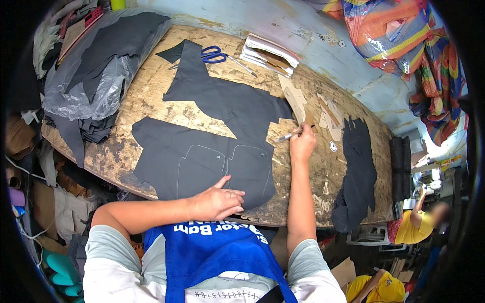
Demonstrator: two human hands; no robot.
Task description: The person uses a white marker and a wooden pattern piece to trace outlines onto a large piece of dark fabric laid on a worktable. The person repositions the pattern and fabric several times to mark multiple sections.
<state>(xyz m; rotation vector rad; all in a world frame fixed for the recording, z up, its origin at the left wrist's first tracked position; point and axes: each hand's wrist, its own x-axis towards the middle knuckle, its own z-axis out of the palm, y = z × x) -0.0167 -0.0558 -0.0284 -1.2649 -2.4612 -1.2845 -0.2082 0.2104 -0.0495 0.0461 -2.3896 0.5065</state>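
Observation:
A black sheet of leather-like material (166, 141) lies near me on the worktable, with two pocket-shaped outlines drawn on it in pale lines. My left hand (217, 202) rests on its near edge, thumb stretched out beside the outlines and the other fingers loosely bent, holding nothing. To the right of the sheet, my right hand (303, 144) grips a silver pen (287, 136) whose point faces left. Just beyond that hand lies a tan card template (294, 98). A second irregular black piece (222, 93) spreads out farther back, close to the first sheet.
Blue-handled scissors (214, 54) and a thin stick-like pen (241, 65) lie at the back. Beside them are stacked white-and-brown cards (270, 54). Black scraps (355, 171) lie right; a plastic bag of black material (101, 65) stands left. Two people in yellow (417, 224) are at right.

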